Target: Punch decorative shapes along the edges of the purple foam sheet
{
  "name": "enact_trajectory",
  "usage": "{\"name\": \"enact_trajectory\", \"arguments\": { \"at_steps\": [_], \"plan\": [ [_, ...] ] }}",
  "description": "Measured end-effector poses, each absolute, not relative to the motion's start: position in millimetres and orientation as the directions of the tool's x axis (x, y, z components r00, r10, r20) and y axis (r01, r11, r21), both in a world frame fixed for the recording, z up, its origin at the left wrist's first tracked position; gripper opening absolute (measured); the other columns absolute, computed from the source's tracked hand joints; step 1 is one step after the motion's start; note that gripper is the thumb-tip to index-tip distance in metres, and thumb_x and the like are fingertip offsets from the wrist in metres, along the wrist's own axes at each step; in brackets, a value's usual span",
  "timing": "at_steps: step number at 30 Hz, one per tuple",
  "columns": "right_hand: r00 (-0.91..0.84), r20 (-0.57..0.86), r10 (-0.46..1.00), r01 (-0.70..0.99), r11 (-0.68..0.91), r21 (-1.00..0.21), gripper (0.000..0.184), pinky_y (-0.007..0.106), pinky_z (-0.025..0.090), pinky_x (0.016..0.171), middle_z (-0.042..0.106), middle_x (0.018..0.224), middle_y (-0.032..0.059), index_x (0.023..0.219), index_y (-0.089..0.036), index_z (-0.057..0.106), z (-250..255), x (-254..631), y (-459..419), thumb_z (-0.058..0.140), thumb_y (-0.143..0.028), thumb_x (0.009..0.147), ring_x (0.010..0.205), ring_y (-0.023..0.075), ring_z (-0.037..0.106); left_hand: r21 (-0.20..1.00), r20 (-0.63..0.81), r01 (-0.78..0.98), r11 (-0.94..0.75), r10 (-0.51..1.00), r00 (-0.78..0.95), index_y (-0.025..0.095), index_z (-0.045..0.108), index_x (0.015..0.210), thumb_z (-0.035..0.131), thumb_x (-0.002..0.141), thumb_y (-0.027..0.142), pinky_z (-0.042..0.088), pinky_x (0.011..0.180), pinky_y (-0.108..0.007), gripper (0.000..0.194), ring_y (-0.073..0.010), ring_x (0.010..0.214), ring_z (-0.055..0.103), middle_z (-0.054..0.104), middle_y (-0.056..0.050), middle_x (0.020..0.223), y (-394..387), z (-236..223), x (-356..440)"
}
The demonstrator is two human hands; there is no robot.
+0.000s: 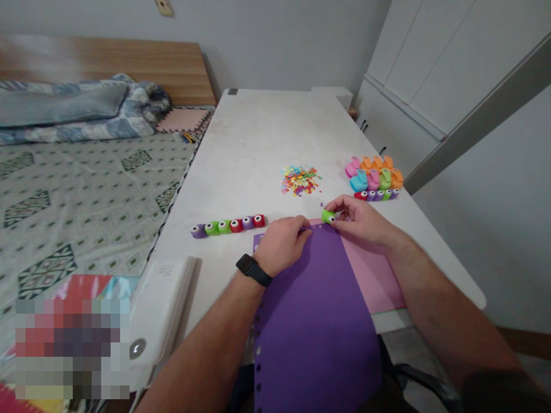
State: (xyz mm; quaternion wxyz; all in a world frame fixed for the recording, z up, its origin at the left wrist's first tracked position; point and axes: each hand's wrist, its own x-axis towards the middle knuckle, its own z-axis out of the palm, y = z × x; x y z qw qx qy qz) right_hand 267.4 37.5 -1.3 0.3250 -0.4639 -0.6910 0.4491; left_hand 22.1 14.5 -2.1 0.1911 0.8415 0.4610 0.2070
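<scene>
A purple sheet [318, 310] with punched shapes along its left and far edges lies in front of me, reaching past the table's near side. Pinching its far edge is my left hand [284, 244], which wears a dark watch. My right hand [361, 221] grips a small green craft punch [329, 216] at that same edge, towards the sheet's far right corner. Whether the paper sits inside the punch's slot I cannot tell. Beneath the purple sheet, a pink sheet [374, 272] shows on the right, partly under my right forearm.
Colourful paper confetti [300, 180] is heaped beyond my hands. Small punches [228, 225] form a row at left; larger punches [373, 179] cluster at right with more small ones in front. A white device [161, 310] stands at the table's left edge, beside a bed [94, 189].
</scene>
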Motion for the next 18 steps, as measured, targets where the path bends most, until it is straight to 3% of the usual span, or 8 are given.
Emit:
{"name": "enact_trajectory", "arguments": {
  "at_steps": [18],
  "plan": [
    [-0.356,0.025,0.934,0.370,0.165,-0.914,0.032,0.032,0.051,0.077,0.070,0.109,0.0048,0.111,-0.022,0.066,1.6,265.3,34.8,0.074,-0.023,0.080,0.080,0.0155,0.061,0.508,0.159,0.705,-0.495,0.858,0.488,0.019,0.069,0.104,0.054,0.098,0.025,0.051,0.082,-0.034,0.017,-0.0224,0.093,0.070,0.076,-0.007,0.099,14.2,-0.5,22.6]
  ]
}}
